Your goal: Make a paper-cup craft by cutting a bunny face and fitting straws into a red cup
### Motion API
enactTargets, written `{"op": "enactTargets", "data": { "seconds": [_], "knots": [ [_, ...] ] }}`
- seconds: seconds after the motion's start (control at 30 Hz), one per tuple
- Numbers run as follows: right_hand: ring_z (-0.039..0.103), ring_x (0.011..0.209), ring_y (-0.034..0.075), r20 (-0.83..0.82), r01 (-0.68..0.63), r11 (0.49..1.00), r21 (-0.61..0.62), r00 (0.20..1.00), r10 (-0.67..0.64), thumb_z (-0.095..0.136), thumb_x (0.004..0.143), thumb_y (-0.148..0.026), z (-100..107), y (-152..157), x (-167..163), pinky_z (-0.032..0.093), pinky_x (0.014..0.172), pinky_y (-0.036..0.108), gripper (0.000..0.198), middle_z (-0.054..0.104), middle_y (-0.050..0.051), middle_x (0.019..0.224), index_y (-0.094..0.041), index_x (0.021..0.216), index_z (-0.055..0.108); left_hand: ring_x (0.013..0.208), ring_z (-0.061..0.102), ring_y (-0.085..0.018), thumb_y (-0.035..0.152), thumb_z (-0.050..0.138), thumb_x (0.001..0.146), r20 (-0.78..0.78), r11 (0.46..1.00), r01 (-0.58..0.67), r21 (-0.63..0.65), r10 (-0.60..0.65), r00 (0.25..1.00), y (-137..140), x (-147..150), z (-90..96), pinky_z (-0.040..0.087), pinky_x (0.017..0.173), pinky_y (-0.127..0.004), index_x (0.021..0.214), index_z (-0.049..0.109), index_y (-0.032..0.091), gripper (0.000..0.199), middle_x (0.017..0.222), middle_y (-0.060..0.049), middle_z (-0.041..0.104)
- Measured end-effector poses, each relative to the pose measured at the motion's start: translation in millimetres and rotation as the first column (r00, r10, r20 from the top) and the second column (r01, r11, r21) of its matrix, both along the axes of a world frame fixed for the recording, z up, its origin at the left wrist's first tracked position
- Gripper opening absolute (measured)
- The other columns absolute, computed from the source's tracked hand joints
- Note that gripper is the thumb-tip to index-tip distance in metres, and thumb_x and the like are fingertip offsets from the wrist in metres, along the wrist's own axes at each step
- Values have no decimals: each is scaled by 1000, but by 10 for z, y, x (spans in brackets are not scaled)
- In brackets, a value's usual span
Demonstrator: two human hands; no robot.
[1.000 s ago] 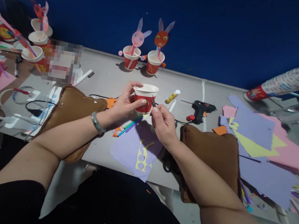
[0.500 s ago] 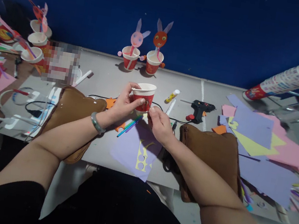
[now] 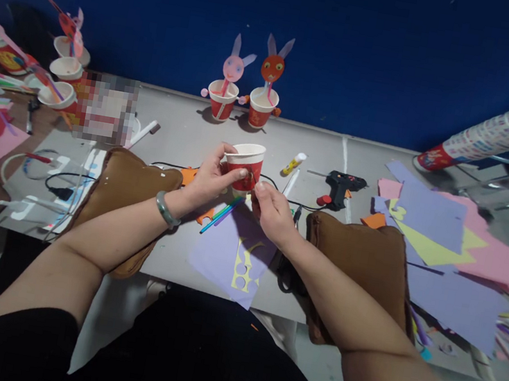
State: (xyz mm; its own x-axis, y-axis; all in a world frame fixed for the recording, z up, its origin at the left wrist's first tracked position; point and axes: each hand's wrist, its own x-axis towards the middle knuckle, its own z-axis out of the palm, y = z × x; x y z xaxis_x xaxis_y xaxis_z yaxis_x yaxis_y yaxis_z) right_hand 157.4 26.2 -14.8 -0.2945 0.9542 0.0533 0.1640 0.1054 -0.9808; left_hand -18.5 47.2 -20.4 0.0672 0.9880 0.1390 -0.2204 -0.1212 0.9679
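Observation:
A red paper cup [image 3: 246,158] with a white rim is held slightly tilted above the table. My left hand [image 3: 215,177] is closed around its left side, thumb across the front. At the cup's lower right, my right hand [image 3: 273,212] is pinched close to the wall; a small dark mark or thin piece shows there, too small to name. Below the cup lie blue and green straws [image 3: 219,216] on a sheet of purple paper [image 3: 215,249], along with a yellow paper offcut [image 3: 242,270] with round holes.
Two rabbit-faced cups, one pink [image 3: 223,104] and one orange [image 3: 262,110], stand at the back wall. A glue stick [image 3: 293,164] and a glue gun [image 3: 344,185] lie right of centre. Brown cushions [image 3: 136,197] flank my forearms. Coloured paper [image 3: 431,213] is piled right; power strips sit left.
The cup looks tilted very slightly differently in my left hand. My right hand stays pinched at its lower side; otherwise the view has only shifted a little.

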Motion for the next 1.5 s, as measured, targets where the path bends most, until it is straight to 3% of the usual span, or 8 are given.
{"op": "enactTargets", "data": {
  "seconds": [0.2, 0.37, 0.63, 0.87, 1.1, 1.33, 1.5],
  "knots": [
    [38, 54, 13, -73, -23, 998, -66, 997, 18, 50, 89, -85, -3, 21, -9, 29, 49, 29, 64, 41, -4, 57, -24, 68, 45, 88, 63, -16, 42, 82, 82, 23, 1000, 21, 18, -21, 1000, 36, -14, 8, 52, 85, -34, 92, 56, 23, 34, 106, -3, 65],
    [38, 52, 12, -74, -20, 999, -48, 997, 17, 49, 89, -85, -31, 38, -6, 28, 47, 28, 64, 41, -4, 56, -24, 69, 45, 100, 66, -20, 50, 80, 83, -47, 992, 6, 126, 0, 999, 120, -69, -79, 56, 86, -36, 84, 60, 22, 35, 124, -7, 64],
    [38, 51, 12, -95, 12, 999, -31, 995, -15, 46, 92, -83, -7, -1, -13, 28, 46, 28, 63, 40, -4, 56, -24, 70, 45, 127, 59, -27, 50, 74, 89, -294, 947, -129, 294, 219, 930, 210, -162, -254, 55, 97, -42, 85, 64, 22, 29, 139, -12, 57],
    [39, 52, 11, -75, 28, 1000, -12, 997, -29, 46, 91, -84, 9, -14, -16, 29, 48, 28, 64, 42, -4, 57, -24, 69, 45, 99, 64, -19, 46, 67, 94, -319, 889, -108, 445, 270, 908, 168, -126, -151, 53, 91, -38, 87, 62, 23, 25, 108, -7, 68],
    [39, 55, 12, -69, 6, 1000, -18, 998, -7, 46, 93, -82, -39, -1, -7, 29, 49, 28, 62, 42, -4, 59, -24, 70, 45, 72, 55, -14, 38, 67, 92, -281, 939, -114, 323, 210, 937, 105, -102, -78, 48, 69, -29, 90, 62, 23, 16, 81, 0, 62],
    [39, 56, 13, -86, -26, 999, -25, 996, 24, 46, 94, -81, -18, -25, -23, 30, 52, 29, 61, 42, -3, 60, -24, 71, 46, 66, 52, -13, 33, 66, 90, -314, 963, -91, 255, 172, 934, 100, -138, -26, 45, 66, -28, 88, 67, 22, 11, 74, 1, 61],
    [41, 59, 13, -30, -25, 1000, -5, 999, 25, 47, 92, -82, -24, -12, -14, 31, 56, 30, 63, 44, -3, 61, -23, 70, 49, 68, 53, -13, 34, 65, 90, -338, 957, -80, 280, 176, 925, 112, -152, -40, 45, 68, -29, 87, 70, 21, 14, 77, 0, 65]
  ]
}}
